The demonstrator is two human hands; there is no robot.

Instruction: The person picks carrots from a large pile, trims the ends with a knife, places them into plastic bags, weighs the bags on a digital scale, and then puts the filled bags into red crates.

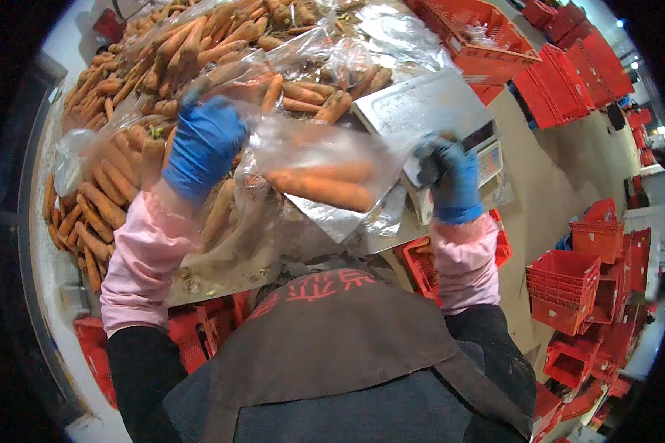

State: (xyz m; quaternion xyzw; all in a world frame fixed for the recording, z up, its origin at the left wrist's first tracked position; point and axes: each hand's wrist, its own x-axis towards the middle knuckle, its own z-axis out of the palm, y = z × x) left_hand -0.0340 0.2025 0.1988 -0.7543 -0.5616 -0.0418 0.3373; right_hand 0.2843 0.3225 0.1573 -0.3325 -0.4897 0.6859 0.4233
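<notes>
A clear plastic bag (321, 141) with a few carrots (332, 185) in it is stretched between my hands. My left hand (208, 138), in a blue glove, grips one end of the bag. At its other end, my right hand (449, 171), also gloved in blue, is closed on the plastic and somewhat blurred. A large heap of carrots (183, 47) lies on the table beyond and to the left. Behind the bag, towards the right, stands a weighing scale with a metal plate (421, 105).
Red plastic crates stand at the back right (493, 55), and stacks of them (562, 282) line the right side. Another red crate (421, 266) sits below the table's near edge. More loose clear plastic (399, 33) lies on the table behind the scale.
</notes>
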